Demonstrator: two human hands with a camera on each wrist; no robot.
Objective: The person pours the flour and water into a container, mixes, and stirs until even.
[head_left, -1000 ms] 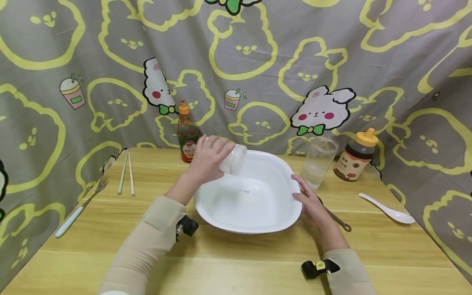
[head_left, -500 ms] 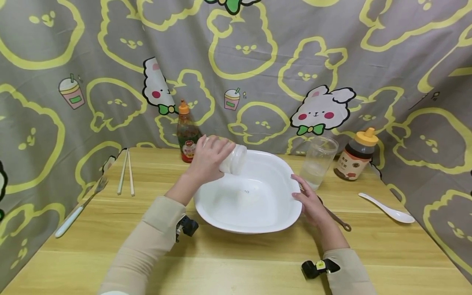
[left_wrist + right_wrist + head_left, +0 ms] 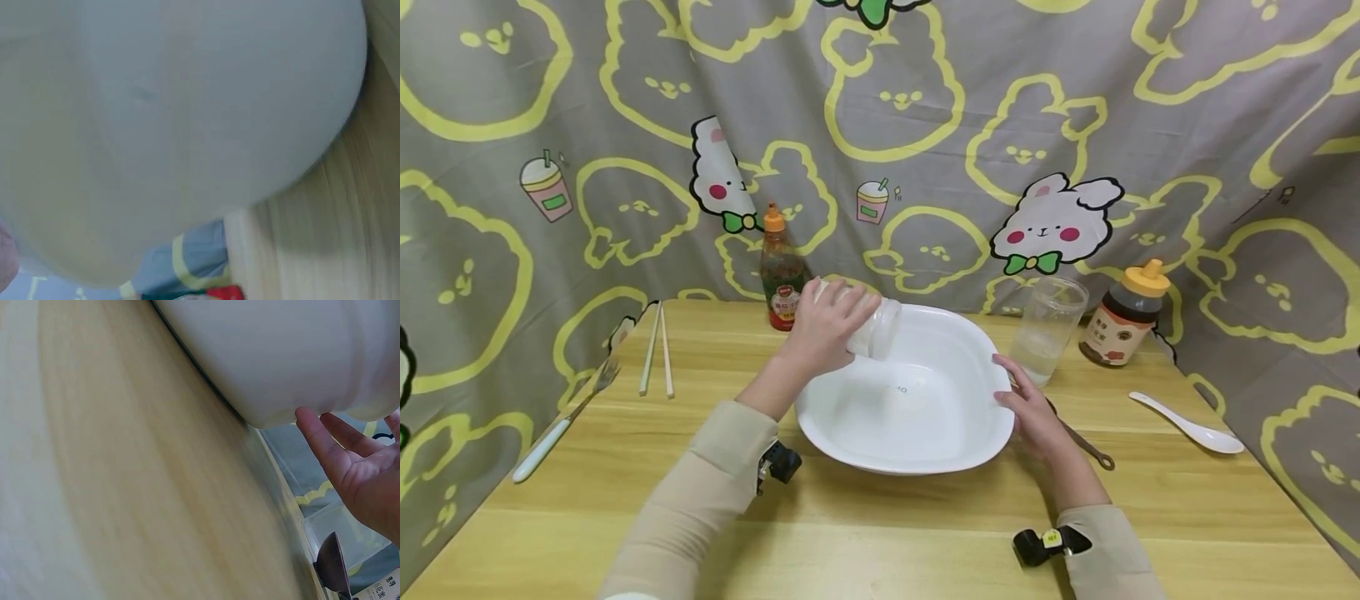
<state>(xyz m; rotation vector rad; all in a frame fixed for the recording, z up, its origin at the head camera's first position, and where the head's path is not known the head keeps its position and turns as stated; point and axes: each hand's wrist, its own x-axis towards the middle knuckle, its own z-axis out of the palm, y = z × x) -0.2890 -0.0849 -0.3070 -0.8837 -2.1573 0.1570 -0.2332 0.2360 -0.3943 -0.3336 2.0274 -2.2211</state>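
Note:
My left hand [image 3: 831, 327] grips a clear jar [image 3: 880, 329] with whitish contents, tilted with its mouth to the right over the white basin [image 3: 850, 437]. A faint pale patch shows on the basin floor beside small printed marks. At the basin's right side, my right hand [image 3: 1033, 412] holds the rim. In the right wrist view the fingers of the right hand [image 3: 369, 475] meet the basin's outer wall [image 3: 287, 356]. The basin wall [image 3: 262, 112] fills most of the left wrist view, and only a bit of a finger shows there.
A sauce bottle [image 3: 781, 275] stands behind the left hand. Right of the basin are a glass [image 3: 1048, 333], a dark-brown sauce bottle [image 3: 1123, 317], a white spoon [image 3: 1187, 425] and a ladle [image 3: 1090, 446]. Chopsticks [image 3: 658, 350] and a fork [image 3: 565, 421] lie left. A patterned curtain [image 3: 917, 125] hangs behind.
The jar's mouth has dipped slightly, with the left hand still around it. The pale patch on the basin floor has appeared near the printed marks. The right hand has stayed in place.

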